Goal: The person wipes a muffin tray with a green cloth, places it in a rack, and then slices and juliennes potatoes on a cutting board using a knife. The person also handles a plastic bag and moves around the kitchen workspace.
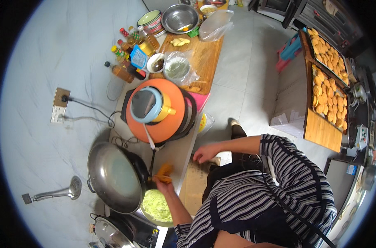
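My left hand (165, 185) grips a crumpled orange cloth (165, 173) at the near side of a large steel wok (116, 176). The wok is tilted, its inside facing up, with a dull pale sheen on the bottom. Whether the cloth also closes around the wok's handle cannot be made out. Just beyond the cloth lies a long utensil with a dark handle (152, 161). Below the hand sits a bowl of shredded pale-green vegetable (157, 206). My right hand (207, 152) hangs by the counter edge, fingers loosely bent, holding nothing.
An orange round board (169, 127) carries a yellow-and-blue lidded pot (147, 105). Beyond are a wooden cutting board (206, 62), several bottles (121, 72) and a steel basin (180, 18). A lidded pan (112, 232) stands below the wok. Trays of round pastries (329, 96) are at right.
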Demonstrator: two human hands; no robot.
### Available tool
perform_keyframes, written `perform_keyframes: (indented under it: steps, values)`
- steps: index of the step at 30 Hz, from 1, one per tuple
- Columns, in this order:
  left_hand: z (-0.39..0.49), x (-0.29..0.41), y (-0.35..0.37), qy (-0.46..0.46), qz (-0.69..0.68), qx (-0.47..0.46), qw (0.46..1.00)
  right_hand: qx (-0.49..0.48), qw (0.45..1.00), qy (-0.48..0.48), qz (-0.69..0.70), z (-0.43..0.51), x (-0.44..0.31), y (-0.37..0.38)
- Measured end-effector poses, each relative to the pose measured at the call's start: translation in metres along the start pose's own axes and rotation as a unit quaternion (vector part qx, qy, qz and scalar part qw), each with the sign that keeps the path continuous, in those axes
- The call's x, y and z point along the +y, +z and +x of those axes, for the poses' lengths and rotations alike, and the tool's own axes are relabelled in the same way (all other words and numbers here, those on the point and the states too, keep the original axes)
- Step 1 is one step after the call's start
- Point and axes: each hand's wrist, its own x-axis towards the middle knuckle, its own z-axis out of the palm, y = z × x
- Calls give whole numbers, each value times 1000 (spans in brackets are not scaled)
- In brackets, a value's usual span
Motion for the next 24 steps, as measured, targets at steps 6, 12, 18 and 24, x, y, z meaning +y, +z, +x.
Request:
perform_keyframes:
  steps: [6, 12, 18, 24]
  values:
    - [-21, -24, 56, 61, 44, 215, 974, 262, 942, 157, -138, -108, 93, -225]
    - [-37, -117, 81, 38, 113, 338, 934, 578, 782, 214, -92, -183, 124, -459]
    - [-53, -200, 147, -140, 172, 252, 942, 553, 759, 130, -318, -188, 114, -580]
    - [-26, -244, 223, -160, 273, 169, 934, 407, 688, 188, -570, -173, 124, -625]
